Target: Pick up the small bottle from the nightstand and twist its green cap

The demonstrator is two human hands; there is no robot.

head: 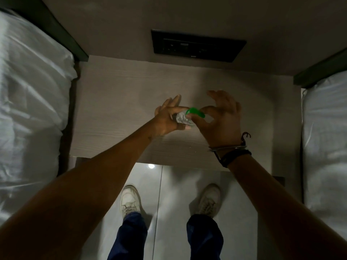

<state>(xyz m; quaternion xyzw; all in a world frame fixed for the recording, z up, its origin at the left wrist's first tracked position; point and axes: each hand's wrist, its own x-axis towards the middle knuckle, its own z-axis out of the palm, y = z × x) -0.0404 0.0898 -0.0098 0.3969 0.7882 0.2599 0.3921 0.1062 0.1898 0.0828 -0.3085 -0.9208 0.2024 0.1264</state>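
A small clear bottle is held sideways in the air above the pale wooden nightstand. My left hand is wrapped around its body, with the fingers stretched out behind it. The green cap points to the right. My right hand pinches that cap between thumb and index finger, while its other fingers are spread and raised. The bottle's lower part is hidden by my left palm.
White bedding lies on beds at the left and right of the nightstand. A black switch panel sits on the wall behind it. Below the nightstand's front edge are a glossy tiled floor and my white shoes.
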